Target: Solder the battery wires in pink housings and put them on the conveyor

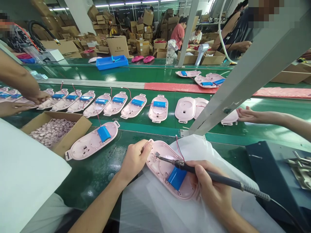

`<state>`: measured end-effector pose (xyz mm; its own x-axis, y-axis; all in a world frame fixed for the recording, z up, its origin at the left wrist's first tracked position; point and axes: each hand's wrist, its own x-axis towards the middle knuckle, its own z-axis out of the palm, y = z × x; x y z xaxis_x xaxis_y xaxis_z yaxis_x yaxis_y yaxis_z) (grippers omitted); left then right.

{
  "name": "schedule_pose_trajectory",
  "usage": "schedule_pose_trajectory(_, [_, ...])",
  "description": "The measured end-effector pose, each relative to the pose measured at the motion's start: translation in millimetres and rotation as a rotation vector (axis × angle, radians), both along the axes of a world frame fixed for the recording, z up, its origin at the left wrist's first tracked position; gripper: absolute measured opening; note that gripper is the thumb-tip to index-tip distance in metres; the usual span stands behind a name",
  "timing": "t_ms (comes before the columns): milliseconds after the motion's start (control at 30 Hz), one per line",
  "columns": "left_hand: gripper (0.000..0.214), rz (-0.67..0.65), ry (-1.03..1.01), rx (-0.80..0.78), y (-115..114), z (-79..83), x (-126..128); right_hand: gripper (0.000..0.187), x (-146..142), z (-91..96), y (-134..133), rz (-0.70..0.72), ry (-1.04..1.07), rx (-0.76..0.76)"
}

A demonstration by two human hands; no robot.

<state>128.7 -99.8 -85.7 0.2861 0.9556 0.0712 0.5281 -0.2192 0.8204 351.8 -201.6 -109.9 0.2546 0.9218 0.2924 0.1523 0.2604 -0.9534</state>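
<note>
My left hand (136, 158) pinches the upper left end of a pink plastic shell (159, 166), which lies tilted over a white plastic sheet (145, 207). Inside the shell sits a blue battery pack (177, 178), with a thin red and dark wire (178, 147) rising near it. My right hand (213, 187) grips a soldering iron (213, 176) by its dark handle. The iron's flat tip (157, 154) is over small round features near the shell's upper left end; whether it touches them I cannot tell. Another pink shell with a battery (92, 140) lies to the left.
A row of pink shells (137, 106) lines the green conveyor (136, 124). A cardboard box (82, 126) holds small pink parts. A slanted metal post (233, 74) stands ahead on the right, beside a dark blue machine (264, 165). Co-workers' hands (36, 97) reach in from both sides.
</note>
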Motion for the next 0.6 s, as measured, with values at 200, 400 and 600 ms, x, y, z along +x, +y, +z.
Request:
schedule_pose_trajectory(200, [0.043, 0.005, 0.008, 0.0, -0.6, -0.8, 0.0, 0.034, -0.7, 1.7, 1.6, -0.009, -0.016, -0.016])
schedule_pose_trajectory(400, [0.043, 0.005, 0.017, -0.001, 0.1, 0.8, -0.3, 0.028, -0.1, -0.9, 0.7, -0.001, -0.01, 0.003])
schedule_pose_trajectory(600, [0.043, 0.01, 0.003, 0.002, -1.8, 2.4, 0.6, 0.031, -1.0, 7.1, 2.1, -0.001, -0.008, -0.002])
